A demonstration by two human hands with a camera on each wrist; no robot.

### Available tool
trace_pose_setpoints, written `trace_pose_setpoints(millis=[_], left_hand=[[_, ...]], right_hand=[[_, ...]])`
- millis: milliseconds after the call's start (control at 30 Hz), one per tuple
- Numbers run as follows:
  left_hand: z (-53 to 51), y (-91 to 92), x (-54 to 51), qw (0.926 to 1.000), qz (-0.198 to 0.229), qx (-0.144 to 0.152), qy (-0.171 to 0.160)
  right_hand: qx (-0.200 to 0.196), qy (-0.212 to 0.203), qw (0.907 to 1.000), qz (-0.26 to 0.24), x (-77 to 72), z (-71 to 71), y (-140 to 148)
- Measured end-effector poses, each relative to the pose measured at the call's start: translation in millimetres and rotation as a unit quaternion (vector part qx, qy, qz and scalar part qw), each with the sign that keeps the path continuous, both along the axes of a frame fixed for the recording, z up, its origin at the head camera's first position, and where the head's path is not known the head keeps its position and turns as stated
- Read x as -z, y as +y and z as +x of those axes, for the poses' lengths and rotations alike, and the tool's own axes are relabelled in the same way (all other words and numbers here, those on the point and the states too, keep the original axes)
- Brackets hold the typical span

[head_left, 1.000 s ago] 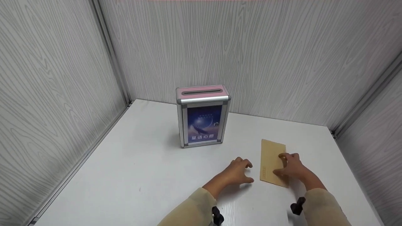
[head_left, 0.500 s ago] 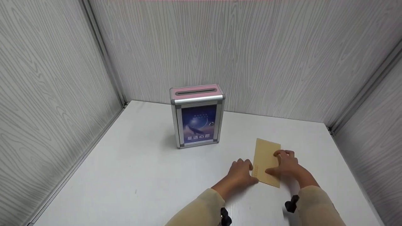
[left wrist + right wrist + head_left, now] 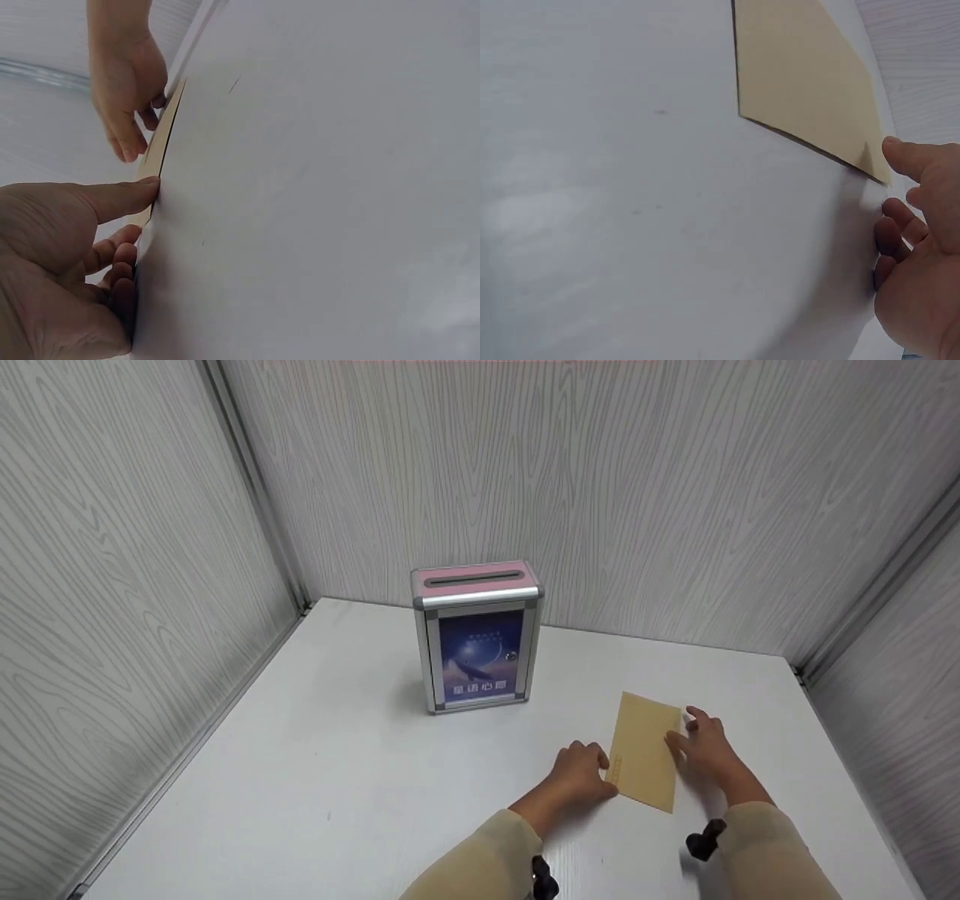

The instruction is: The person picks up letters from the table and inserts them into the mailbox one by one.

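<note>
- There's the slotted box, pink-topped and silver-framed, standing upright beyond and left of the envelope, well apart from it.
- Left hand pinches the envelope's near-left corner, curled fingers close to thumb!
- Right hand at its right edge, thumb and fingers parted.
- White table beneath, wood-grain walls around.

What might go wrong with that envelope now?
The thin envelope lies nearly flat on the white table, so a hand might slide off its edge instead of getting under it.

Also, the left hand seems to hold it near one corner, while the right hand, by the opposite edge, doesn't appear to grip it. Lifting like this could tilt or bend it.
</note>
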State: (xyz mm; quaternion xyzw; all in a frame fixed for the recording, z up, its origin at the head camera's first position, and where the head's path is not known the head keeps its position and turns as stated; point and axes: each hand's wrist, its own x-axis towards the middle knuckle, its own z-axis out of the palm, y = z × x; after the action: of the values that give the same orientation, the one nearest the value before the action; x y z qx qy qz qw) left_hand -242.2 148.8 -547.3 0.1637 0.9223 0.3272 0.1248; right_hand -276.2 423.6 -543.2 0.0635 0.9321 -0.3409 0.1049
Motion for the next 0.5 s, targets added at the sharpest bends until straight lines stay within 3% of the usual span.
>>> trace_pose_setpoints(millis=[133,333,500], left_hand=[[-0.1,1.5,0.8,0.9999,0.007,0.014,-0.006],[-2.0,0.9,4.3,0.9997,0.013,0.011,-0.016],[-4.0,-4.4,3.2,0.9996,0.019,0.002,-0.021]], right_hand=[[0.005,-0.037,0.9993,0.004,-2.6,-4.6,10],[-0.024,-0.082,0.9964,0.001,-9.0,-6.4,14],[-0.018,-0.074,0.9964,-0.037,-9.6,-9.2,10]])
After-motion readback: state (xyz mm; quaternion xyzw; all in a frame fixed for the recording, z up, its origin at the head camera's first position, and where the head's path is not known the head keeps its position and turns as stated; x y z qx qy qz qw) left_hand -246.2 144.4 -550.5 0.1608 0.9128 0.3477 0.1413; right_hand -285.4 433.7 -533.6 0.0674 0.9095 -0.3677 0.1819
